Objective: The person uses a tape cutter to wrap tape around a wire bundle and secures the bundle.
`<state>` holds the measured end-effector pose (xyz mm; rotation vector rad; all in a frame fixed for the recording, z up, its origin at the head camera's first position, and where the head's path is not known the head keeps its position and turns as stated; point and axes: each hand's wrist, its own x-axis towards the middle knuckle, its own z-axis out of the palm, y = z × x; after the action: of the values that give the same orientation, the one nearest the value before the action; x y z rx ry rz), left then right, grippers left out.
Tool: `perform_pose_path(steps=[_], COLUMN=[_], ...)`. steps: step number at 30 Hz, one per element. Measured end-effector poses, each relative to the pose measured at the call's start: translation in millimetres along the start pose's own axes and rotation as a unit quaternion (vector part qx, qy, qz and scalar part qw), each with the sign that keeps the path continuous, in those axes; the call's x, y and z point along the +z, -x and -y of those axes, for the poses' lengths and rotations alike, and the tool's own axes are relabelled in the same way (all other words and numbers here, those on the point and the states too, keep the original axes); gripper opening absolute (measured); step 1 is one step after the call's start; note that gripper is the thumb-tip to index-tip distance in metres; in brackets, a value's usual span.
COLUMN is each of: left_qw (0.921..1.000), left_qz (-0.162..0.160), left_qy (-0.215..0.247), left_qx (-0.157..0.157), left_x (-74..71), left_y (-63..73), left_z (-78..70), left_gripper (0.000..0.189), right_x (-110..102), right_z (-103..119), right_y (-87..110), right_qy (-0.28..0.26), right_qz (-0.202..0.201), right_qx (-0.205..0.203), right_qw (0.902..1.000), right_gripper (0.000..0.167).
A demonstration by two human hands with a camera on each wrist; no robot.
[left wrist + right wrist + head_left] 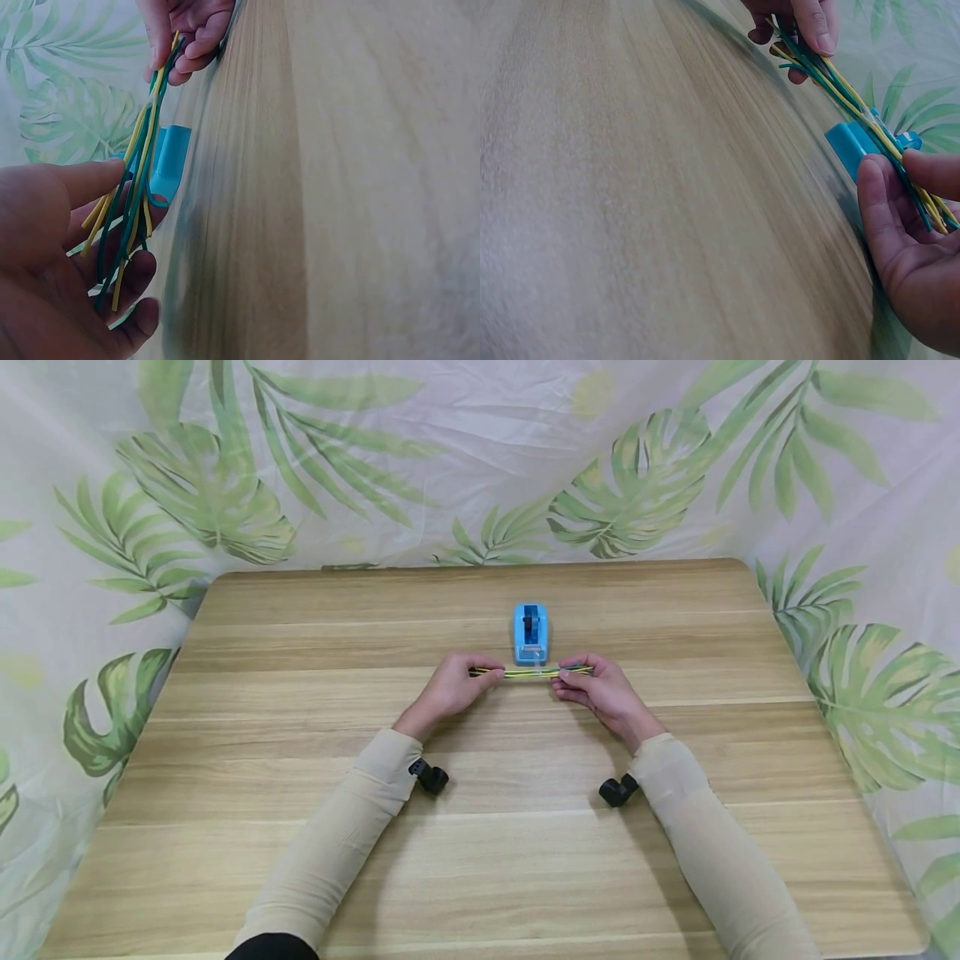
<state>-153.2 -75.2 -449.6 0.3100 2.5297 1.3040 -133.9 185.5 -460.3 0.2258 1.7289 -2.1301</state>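
A bundle of thin yellow and green wires stretches sideways between the two hands, in front of a blue tape dispenser. My left hand pinches the left end between thumb and fingers; loose wire ends fan out past its fingers in the left wrist view. Toward the other end, my right hand pinches the bundle the same way. A clear strip of tape lies against the wires near the right hand, beside the dispenser's front edge. Both hands are just above the wooden table.
Small black cameras are strapped at both wrists and stick out inward. A leaf-printed cloth hangs behind the table's back edge and along its sides.
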Motion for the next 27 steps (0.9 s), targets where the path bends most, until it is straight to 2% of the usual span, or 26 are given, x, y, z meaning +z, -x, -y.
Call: perform_pose_path(steps=[11,20,27], left_qw=[0.9992,0.9975,0.9975], left_qz=[0.003,-0.026,-0.011], left_qy=[-0.01,-0.021,0.021], left_qx=[0.038,0.062,0.067], left_x=[-2.8,-4.2,-3.3], left_y=[-1.7,-2.8,-3.3], left_z=[-0.3,2.5,4.5], left_gripper=[0.018,0.015,0.016], right_x=[0.4,3.2,3.5], right_z=[3.2,3.5,2.5], right_y=[1.1,0.8,-0.3], right_qy=[-0.005,-0.01,-0.018], right_qz=[0.013,0.009,0.007], right_qx=[-0.008,-0.006,-0.006], right_qw=[0.9999,0.9999,0.9998], right_gripper=[0.029,0.029,0.031])
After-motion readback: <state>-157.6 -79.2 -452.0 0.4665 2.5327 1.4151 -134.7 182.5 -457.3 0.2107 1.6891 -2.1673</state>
